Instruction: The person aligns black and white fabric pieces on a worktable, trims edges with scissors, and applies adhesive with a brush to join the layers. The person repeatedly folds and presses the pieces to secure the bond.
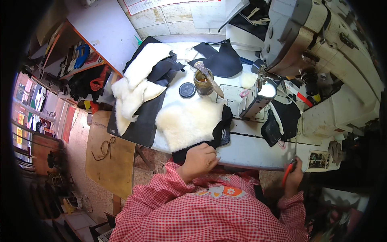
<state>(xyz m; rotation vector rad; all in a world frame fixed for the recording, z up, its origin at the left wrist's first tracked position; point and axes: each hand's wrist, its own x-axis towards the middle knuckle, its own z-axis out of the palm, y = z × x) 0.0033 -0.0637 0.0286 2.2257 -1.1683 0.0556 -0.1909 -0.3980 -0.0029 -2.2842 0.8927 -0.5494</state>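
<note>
My left hand (199,160) rests at the table's front edge, against the near side of a black fabric piece (182,155). Its fingers are curled closed; what they pinch is hidden. A cream fleece piece (189,124) lies just beyond it, on top of the black fabric. My right hand (294,177), lower and farther right near the table's front edge, is wrapped around red-handled scissors (288,172). The scissor blades point away from me and are hard to make out.
A sewing machine (314,52) fills the right, with black pieces (284,119) beside it. An open jar (202,84) with a brush (213,82) stands mid-table by a black lid (187,90). More fleece (141,86) and black pieces (219,60) lie behind. A brown board (109,149) is left.
</note>
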